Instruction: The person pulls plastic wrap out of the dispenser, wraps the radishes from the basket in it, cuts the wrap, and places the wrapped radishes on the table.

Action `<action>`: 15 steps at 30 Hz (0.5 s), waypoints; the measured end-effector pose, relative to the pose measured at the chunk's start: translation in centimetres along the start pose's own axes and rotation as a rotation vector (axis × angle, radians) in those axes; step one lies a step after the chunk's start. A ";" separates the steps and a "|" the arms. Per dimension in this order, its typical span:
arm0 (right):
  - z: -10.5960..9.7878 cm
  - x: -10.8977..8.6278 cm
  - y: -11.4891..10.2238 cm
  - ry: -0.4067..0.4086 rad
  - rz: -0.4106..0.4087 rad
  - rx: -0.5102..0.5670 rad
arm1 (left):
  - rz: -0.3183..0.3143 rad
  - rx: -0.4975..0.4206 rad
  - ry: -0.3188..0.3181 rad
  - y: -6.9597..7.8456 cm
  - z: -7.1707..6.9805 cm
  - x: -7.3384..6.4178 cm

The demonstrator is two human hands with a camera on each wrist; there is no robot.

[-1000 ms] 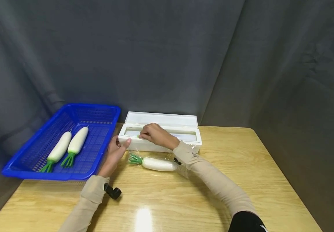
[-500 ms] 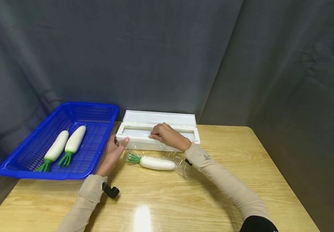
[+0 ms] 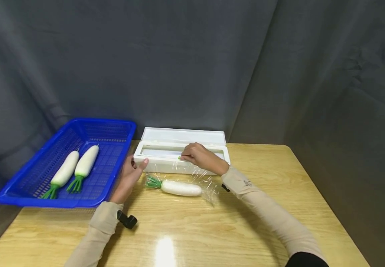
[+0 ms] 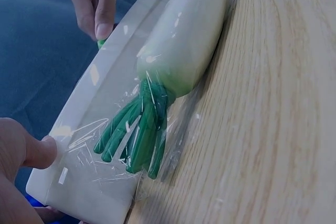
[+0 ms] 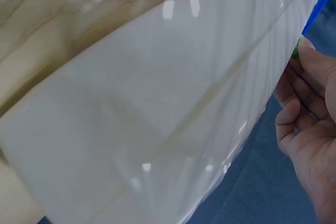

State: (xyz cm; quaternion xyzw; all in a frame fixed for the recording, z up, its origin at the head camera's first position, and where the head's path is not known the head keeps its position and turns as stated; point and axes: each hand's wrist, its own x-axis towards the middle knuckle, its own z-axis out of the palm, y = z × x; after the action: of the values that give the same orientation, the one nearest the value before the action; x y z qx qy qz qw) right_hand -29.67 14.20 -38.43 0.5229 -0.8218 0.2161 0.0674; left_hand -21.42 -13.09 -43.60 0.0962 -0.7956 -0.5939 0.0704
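A white cling film dispenser [image 3: 159, 165] stands on the table with its lid raised. My left hand [image 3: 129, 179] grips its left end, thumb on the front. My right hand [image 3: 203, 157] pinches a small green slide cutter [image 3: 179, 157] at the dispenser's front top edge, right of its middle. The green cutter [image 4: 101, 43] also shows under the fingertips in the left wrist view. Clear cling film [image 3: 209, 190] hangs from the dispenser over a white radish [image 3: 181, 188] with green stalks, lying in front. In the right wrist view the film [image 5: 252, 93] stretches over the dispenser's front.
On the left sits a blue mesh basket [image 3: 115, 167] holding two more white radishes [image 3: 87, 161] with green stalks. The wooden table [image 3: 232, 237] ends at the grey curtain [image 3: 179, 66] behind. A black wrist camera [image 3: 127, 219] is strapped to the left sleeve.
My right hand has slid the green cutter rightward along the dispenser's edge, from near its left end to past the middle. The left hand keeps its grip on the left end.
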 end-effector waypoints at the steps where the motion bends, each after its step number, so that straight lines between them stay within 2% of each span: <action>1: 0.0 -0.1 0.1 -0.001 -0.003 -0.003 | -0.004 0.000 0.000 0.0 0.0 0.0; 7: -0.3 -1.1 0.3 0.010 -0.018 -0.006 | -0.011 -0.003 0.008 0.0 0.1 -0.1; 15: -1.0 -2.9 0.9 0.008 0.017 -0.033 | -0.037 -0.023 -0.008 0.2 0.1 -0.1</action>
State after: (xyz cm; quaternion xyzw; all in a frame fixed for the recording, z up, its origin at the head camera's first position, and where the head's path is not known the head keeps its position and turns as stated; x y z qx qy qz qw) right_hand -29.25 17.36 -38.81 0.5137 -0.8295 0.2051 0.0775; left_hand -21.34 -12.97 -43.47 0.1079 -0.7870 -0.6048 0.0574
